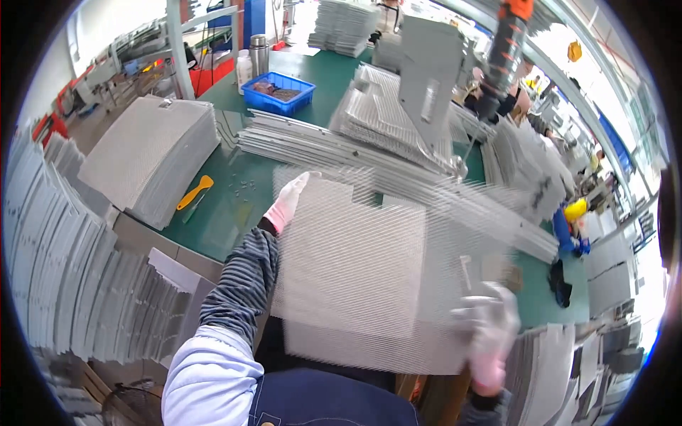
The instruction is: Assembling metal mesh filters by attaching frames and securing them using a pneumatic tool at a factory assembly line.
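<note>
The person is holding a large, pale grey sheet of fine metal mesh (355, 270) across the centre of the frame, just above the green worktop (234, 206). The gloved left hand (288, 199) is resting along the sheet's upper left edge, fingers stretched out flat rather than curled around it. The gloved right hand (490, 334) is blurring at the sheet's lower right corner, its grip seeming closed on that edge, though the blur is hiding the fingers. A yellow-handled scraper (194, 192) is lying on the worktop, left of centre. A blue plastic tray (278, 92) is sitting in the upper middle. Stacks of grey mesh panels (153, 156) are filling the left side.
</note>
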`<state>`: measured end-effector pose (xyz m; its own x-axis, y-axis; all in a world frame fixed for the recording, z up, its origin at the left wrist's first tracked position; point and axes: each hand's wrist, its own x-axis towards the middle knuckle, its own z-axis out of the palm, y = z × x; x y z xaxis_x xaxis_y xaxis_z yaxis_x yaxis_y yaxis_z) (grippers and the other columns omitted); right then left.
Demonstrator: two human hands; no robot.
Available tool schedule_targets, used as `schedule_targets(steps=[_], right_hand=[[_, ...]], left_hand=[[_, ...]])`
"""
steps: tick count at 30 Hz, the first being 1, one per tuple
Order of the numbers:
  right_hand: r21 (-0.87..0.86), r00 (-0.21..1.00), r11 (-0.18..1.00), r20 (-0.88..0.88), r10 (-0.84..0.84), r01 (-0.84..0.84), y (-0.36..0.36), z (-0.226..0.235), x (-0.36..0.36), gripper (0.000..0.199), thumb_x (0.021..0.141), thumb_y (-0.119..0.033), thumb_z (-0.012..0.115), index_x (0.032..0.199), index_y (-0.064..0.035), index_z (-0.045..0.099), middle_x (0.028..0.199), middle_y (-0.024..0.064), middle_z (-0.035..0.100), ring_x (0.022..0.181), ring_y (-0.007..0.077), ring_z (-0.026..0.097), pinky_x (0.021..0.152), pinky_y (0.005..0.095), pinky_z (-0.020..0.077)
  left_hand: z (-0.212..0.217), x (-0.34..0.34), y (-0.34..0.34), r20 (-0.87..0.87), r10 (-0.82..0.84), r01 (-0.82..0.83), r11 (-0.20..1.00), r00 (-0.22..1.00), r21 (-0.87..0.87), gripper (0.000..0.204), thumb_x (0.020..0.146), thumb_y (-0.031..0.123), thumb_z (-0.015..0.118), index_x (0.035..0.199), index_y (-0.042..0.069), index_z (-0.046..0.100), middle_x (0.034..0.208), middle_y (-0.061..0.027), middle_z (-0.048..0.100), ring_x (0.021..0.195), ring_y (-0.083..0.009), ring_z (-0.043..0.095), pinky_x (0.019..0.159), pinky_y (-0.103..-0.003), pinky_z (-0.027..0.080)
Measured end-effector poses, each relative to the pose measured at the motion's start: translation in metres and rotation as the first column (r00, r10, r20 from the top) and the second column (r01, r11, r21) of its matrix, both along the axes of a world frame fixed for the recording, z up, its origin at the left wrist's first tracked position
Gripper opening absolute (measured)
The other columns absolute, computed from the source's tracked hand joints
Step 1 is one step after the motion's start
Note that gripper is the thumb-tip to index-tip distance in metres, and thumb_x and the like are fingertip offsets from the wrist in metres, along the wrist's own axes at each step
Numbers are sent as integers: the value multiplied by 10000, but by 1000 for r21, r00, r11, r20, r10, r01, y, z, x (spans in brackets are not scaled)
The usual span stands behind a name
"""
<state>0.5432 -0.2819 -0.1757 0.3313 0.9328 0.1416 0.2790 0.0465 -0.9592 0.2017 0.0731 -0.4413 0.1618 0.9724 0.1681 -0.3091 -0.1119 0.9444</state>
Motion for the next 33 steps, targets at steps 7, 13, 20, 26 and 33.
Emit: schedule_targets(steps=[7, 13, 20, 26, 33], right_hand=[[-151, 902, 988, -428, -45, -22, 73, -169, 34, 333, 915, 60, 504, 1243, 7, 517, 937, 52, 634, 614, 80, 560, 535, 225, 483], [-191, 813, 981, -575, -97, -18, 94, -171, 20, 329, 913, 69, 493, 1240, 40, 508, 993, 68, 637, 796, 81, 588, 681, 193, 490], [-263, 895, 965, -435, -96, -24, 95, -198, 39, 366, 909, 59, 498, 1273, 18, 508, 1090, 80, 631, 804, 89, 588, 691, 204, 501], [-255, 951, 966, -284, -121, 47, 98, -194, 25, 378, 914, 67, 511, 1291, 83, 496, 1182, 129, 620, 1031, 165, 600, 933, 278, 465], [-412, 962, 906, 273, 23, 96, 100, -132, 25, 553, 851, -61, 670, 1338, 87, 455, 1211, 170, 609, 1066, 188, 588, 934, 305, 470]], left_hand=[[43, 52, -23, 421, -153, 270, 934, 894, -232, 544, 1035, 448, 364, 1195, -12, 606, 1037, -90, 671, 958, -178, 631, 882, -292, 512], [24, 28, -16, 96, -58, 79, 967, 994, -241, 474, 1043, 410, 361, 1161, 40, 632, 1070, -44, 654, 969, -126, 599, 887, -273, 474], [52, 36, -33, 363, -232, 312, 933, 903, -180, 335, 972, 111, 515, 1297, 31, 531, 1151, -60, 620, 1034, -155, 598, 939, -317, 476], [58, 38, -33, 147, -223, 251, 945, 964, -211, 321, 945, 105, 562, 1258, 33, 551, 1137, -34, 615, 1015, -130, 579, 924, -278, 458], [108, 27, -52, -107, 5, -2, 999, 994, 33, 295, 898, 113, 588, 1179, 29, 620, 1126, -37, 631, 1064, -120, 559, 953, -239, 423]])
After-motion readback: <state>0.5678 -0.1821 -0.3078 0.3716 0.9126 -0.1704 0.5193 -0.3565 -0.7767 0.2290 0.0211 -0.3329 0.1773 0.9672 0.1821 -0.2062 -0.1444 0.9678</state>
